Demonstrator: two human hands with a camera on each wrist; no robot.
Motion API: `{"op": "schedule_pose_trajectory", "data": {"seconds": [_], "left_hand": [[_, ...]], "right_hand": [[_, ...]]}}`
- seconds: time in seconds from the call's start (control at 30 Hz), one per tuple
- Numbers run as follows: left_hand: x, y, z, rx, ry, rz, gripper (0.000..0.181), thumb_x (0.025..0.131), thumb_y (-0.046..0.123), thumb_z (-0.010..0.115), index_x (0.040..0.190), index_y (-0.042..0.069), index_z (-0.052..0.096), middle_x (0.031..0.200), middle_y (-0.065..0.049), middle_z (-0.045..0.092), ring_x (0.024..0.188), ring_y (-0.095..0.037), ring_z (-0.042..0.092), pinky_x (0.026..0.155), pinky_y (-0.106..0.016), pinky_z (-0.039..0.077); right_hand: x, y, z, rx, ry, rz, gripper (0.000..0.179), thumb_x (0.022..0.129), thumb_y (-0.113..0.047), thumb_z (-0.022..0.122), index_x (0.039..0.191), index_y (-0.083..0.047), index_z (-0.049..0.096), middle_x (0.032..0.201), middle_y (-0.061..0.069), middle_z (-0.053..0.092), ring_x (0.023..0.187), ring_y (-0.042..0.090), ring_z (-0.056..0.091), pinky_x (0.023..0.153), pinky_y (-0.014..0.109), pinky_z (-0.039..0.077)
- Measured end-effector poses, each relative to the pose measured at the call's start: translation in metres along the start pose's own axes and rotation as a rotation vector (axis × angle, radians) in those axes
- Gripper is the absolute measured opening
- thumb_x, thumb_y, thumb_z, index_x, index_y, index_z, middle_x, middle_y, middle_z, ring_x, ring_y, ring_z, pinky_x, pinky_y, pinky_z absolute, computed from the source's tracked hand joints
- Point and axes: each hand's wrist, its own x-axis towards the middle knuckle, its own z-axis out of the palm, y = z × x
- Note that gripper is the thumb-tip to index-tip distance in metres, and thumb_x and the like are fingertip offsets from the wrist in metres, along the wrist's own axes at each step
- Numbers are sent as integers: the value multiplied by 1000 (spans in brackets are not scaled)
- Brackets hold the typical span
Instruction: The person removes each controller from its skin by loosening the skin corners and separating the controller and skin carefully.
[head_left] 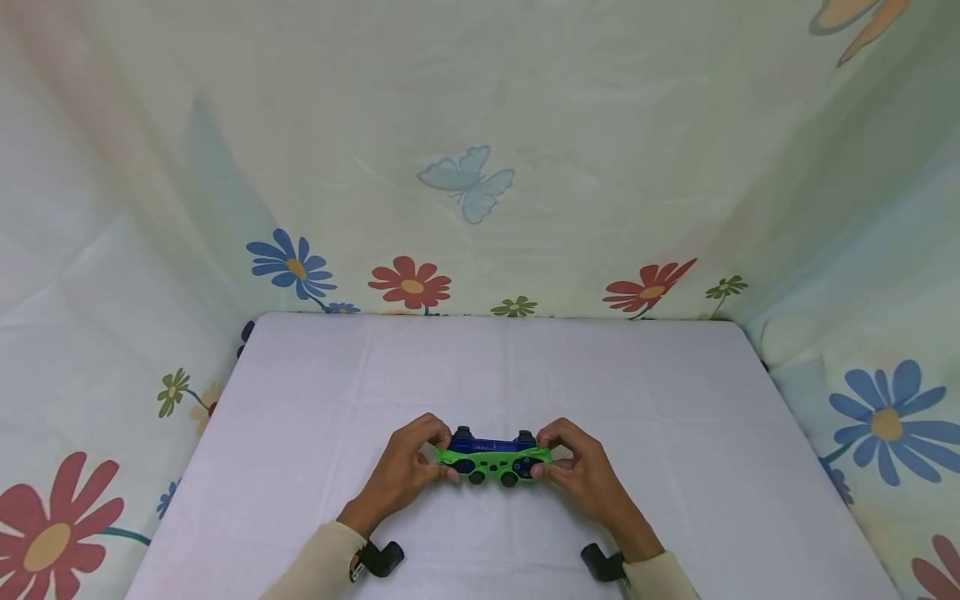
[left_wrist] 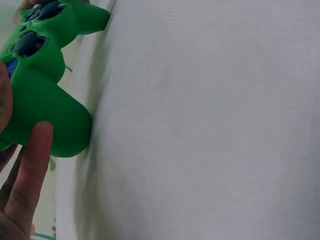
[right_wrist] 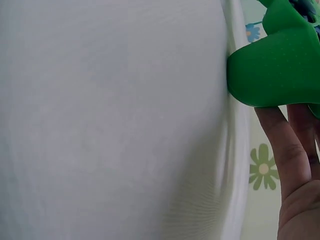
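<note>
A game controller (head_left: 491, 459) in a bright green cover, with dark blue parts and two black thumbsticks, is held between both hands near the middle of the table. My left hand (head_left: 408, 463) grips its left end, thumb in front and fingers behind. On the opposite end, my right hand (head_left: 581, 468) holds it the same way. The left wrist view shows one green grip of the controller (left_wrist: 55, 117) close to the white cloth, a fingertip against its side. Fingers touch the other grip of the controller (right_wrist: 275, 70) in the right wrist view.
A white cloth covers the table (head_left: 600, 375). Behind and beside it hangs a pale curtain (head_left: 570, 167) printed with flowers and a butterfly. Black wrist devices (head_left: 381, 559) sit at both cuffs. Something dark (head_left: 247, 332) shows at the table's far left corner.
</note>
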Motion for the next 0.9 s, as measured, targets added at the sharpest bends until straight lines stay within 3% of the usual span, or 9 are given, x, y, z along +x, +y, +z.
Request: {"op": "schedule_pose_trajectory", "data": {"seconds": [0.23,0.57,0.9], "left_hand": [[-3,-3,3,-10,46,-3,38,76,25,95,96,28,63,94,11,61,90,-7,59,62,-23,54],[-2,-4,7,-49,39,-52,37,79,26,93,99,26,61,100,11,65,100,-8,68,66,-25,58],[-2,-2,4,-37,25,-63,40,77,24,94,97,28,60,99,12,64,100,-9,70,65,-25,59]], "right_hand": [[1,6,3,-32,39,-41,26,90,0,80,104,-10,61,109,10,64,103,3,62,66,26,62],[-2,2,6,-36,78,77,39,89,-8,84,120,-13,60,118,8,65,98,9,66,67,29,64],[6,-1,-4,-47,-20,21,30,91,-7,82,112,-16,63,108,3,62,92,11,61,62,27,58]]}}
